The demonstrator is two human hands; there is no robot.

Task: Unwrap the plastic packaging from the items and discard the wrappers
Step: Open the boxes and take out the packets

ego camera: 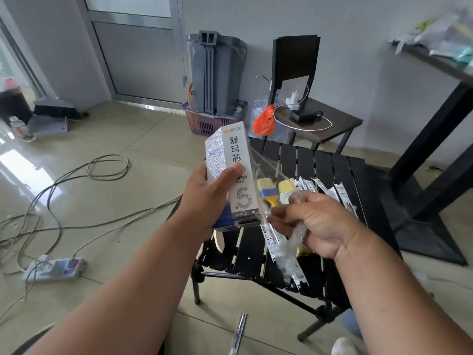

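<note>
Above slatted table, left hand grips upright box; right hand, at three o'clock, pinches seemingly half-peeled wrap.

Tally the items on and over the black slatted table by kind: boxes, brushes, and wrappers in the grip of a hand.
Boxes: 1, the white box, held in the left hand
Brushes: 2, yellow-bristled brushes on the table
Wrappers in hand: 1, clear wrapper, in the right hand
Total: 4
</note>
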